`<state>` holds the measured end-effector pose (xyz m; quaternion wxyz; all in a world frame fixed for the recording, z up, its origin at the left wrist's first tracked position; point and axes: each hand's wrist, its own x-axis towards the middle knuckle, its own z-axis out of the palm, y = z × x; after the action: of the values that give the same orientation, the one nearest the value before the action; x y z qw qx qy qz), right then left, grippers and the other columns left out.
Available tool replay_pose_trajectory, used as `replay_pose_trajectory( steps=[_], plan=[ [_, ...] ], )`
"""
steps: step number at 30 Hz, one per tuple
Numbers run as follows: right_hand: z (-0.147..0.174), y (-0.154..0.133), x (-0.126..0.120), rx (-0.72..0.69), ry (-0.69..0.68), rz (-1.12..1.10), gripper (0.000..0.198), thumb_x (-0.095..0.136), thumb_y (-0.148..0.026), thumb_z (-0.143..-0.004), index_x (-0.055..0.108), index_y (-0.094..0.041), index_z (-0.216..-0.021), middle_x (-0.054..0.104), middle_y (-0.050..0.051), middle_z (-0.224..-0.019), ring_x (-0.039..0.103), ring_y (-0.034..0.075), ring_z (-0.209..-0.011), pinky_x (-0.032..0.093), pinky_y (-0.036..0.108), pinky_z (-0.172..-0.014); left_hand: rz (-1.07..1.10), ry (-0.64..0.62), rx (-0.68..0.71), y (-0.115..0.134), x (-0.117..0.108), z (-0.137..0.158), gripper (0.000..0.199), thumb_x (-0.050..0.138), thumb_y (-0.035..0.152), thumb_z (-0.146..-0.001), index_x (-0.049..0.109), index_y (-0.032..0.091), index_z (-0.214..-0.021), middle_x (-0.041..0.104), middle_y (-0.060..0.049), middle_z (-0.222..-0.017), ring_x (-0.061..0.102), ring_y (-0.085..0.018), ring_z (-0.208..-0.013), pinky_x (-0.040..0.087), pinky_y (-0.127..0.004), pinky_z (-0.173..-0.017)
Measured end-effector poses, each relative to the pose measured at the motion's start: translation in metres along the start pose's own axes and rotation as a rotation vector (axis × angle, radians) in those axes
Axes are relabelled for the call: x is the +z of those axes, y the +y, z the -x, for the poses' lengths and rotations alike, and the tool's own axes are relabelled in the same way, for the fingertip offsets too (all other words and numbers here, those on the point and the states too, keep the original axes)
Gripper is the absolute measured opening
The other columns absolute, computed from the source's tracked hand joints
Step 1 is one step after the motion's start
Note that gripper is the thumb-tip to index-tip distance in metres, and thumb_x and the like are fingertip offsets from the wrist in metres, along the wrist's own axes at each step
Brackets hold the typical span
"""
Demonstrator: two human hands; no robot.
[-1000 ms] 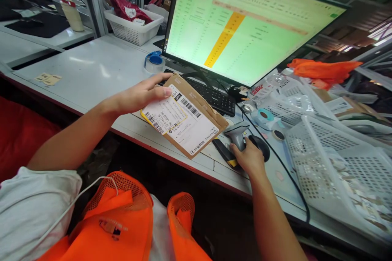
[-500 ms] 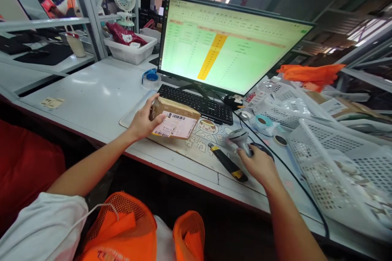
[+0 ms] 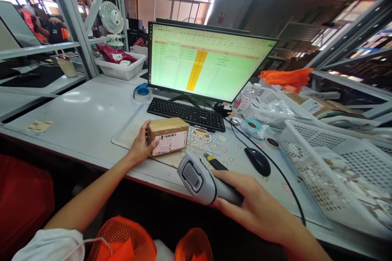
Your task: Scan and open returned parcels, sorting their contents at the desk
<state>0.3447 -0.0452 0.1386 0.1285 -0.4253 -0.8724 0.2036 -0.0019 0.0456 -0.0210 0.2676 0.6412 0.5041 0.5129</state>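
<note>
Two bare hands work over a desk, above orange mesh fabric point(image 3: 122, 234) and a white sleeve point(image 3: 50, 246) at the bottom edge. Nearest is the right hand point(image 3: 255, 202), fingers wrapped around the handle of a grey scanner point(image 3: 196, 177), raised above the desk's front edge. A little farther off, the left hand point(image 3: 141, 147) is clamped on the left end of a small brown cardboard box point(image 3: 168, 135). That box is upright over the desk mat point(image 3: 130, 124), in front of the keyboard point(image 3: 185, 115); whether its base touches the mat cannot be told.

The desk point(image 3: 88, 108) is pale and glossy, catching light at left, where two tan stickers point(image 3: 39, 126) carry small dark print. The mat shows a cartoon face and doodles. On it lie a black-and-yellow knife point(image 3: 217, 163), partly behind the right hand, and a black mouse point(image 3: 257, 162). A perforated white basket point(image 3: 309, 171) stands at right.

The box's white label point(image 3: 171, 143) bears barcodes and lines too small to read. Behind the keyboard, a monitor point(image 3: 214, 63) displays a green-tinted spreadsheet with one orange column, its words illegible. Farther back are a pale fan point(image 3: 111, 17), metal shelving point(image 3: 73, 28), a person in an orange-red vest at far left, and bright windows point(image 3: 174, 2) in a dim room
</note>
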Motion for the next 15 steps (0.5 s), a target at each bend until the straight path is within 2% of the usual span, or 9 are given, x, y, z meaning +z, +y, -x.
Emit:
replay_pose_trajectory(
  steps=[6,10,15],
  plan=[
    [-0.001,-0.018,0.004,0.016,-0.164,0.004,0.044,0.071,-0.040,-0.087,0.076,-0.024,-0.128,0.078,0.009,-0.123,0.075,0.029,-0.110,0.060,0.038,-0.097,0.034,-0.020,-0.047,-0.001,0.003,0.003,0.092,0.068,0.055,-0.094,0.020,0.027,-0.167,0.050,-0.020,-0.155,0.063,-0.034,-0.128,0.053,-0.056,-0.110],
    [-0.002,-0.017,0.008,0.037,-0.166,0.004,0.040,0.070,-0.038,-0.088,0.077,-0.024,-0.124,0.078,0.009,-0.122,0.075,0.029,-0.107,0.060,0.037,-0.093,0.040,-0.014,-0.042,0.000,0.004,0.003,0.093,0.069,0.056,-0.093,0.020,0.026,-0.167,0.048,-0.021,-0.156,0.063,-0.035,-0.130,0.053,-0.055,-0.110],
    [-0.002,-0.013,0.012,0.045,-0.147,0.013,0.046,0.072,-0.041,-0.086,0.075,-0.023,-0.128,0.077,0.010,-0.125,0.073,0.031,-0.113,0.059,0.040,-0.099,0.052,-0.031,-0.062,0.001,0.005,0.004,0.093,0.067,0.056,-0.093,0.019,0.027,-0.166,0.051,-0.021,-0.154,0.064,-0.034,-0.127,0.055,-0.054,-0.107]
  ],
)
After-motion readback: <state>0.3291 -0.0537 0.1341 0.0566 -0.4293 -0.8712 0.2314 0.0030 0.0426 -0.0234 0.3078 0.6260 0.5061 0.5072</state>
